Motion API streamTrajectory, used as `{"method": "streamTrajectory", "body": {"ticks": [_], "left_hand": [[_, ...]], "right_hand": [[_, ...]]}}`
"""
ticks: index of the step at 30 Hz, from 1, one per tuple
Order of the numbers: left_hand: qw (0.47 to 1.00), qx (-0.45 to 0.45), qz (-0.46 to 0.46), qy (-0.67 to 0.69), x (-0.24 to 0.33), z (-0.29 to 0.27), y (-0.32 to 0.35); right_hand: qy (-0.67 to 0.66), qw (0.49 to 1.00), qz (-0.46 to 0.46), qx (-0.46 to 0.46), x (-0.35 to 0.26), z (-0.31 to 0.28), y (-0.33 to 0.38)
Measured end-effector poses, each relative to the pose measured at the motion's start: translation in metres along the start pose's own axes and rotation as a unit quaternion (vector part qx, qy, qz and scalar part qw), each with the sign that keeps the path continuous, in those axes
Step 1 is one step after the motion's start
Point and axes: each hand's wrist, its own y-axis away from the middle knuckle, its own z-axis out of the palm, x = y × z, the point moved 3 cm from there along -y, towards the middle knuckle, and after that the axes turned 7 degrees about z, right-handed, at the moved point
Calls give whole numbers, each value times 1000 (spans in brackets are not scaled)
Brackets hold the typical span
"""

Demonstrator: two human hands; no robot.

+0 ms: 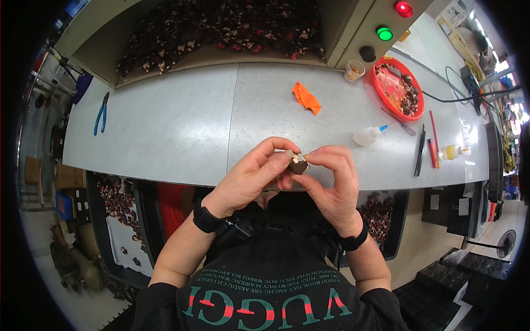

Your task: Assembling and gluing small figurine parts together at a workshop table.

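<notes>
Pinching that small dark brown rounded piece with pale cream bits on top is easy enough: it looks light and rigid, so your fingertips at its sides should do. You've got it up in front of your chest, just over the near edge of the grey worktop. Your left hand grips it from the left, fingers curled shut on it; your right hand pinches the top. Honestly can't tell what it's made of, since your fingers hide most of it.
</notes>
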Motion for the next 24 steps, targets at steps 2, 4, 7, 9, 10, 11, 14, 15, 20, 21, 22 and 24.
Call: {"method": "streamTrajectory", "body": {"ticks": [2,4,7,9,10,11,14,15,20,21,22,24], "left_hand": [[1000,4,5,-8,0,1,1],[1000,17,17,-6,1,2,1],[999,20,24,-7,1,1,2],[1000,11,23,3,2,1,2],[1000,2,23,12,2,2,2],[1000,3,22,13,3,2,1],[1000,0,24,5,4,3,1],[1000,-6,22,0,4,4,1],[1000,-11,17,-20,6,5,1],[1000,-13,14,-21,6,5,1],[1000,-15,11,-22,6,4,1],[1000,-11,2,-20,5,4,2]], "right_hand": [[-13,1000,22,-11,1,0,0],[-64,995,72,-22,2,-1,3],[-143,977,148,-53,8,-5,5],[-168,967,175,-74,11,-10,5],[-169,964,183,-94,10,-12,3],[-170,960,190,-114,9,-13,0],[-168,955,205,-131,7,-13,-5],[-169,955,206,-131,8,-13,-6],[-183,948,188,-178,8,-9,-8],[-183,948,188,-178,9,-9,-8],[-193,947,187,-178,10,-8,-7],[-202,945,186,-178,11,-8,-7]]}}
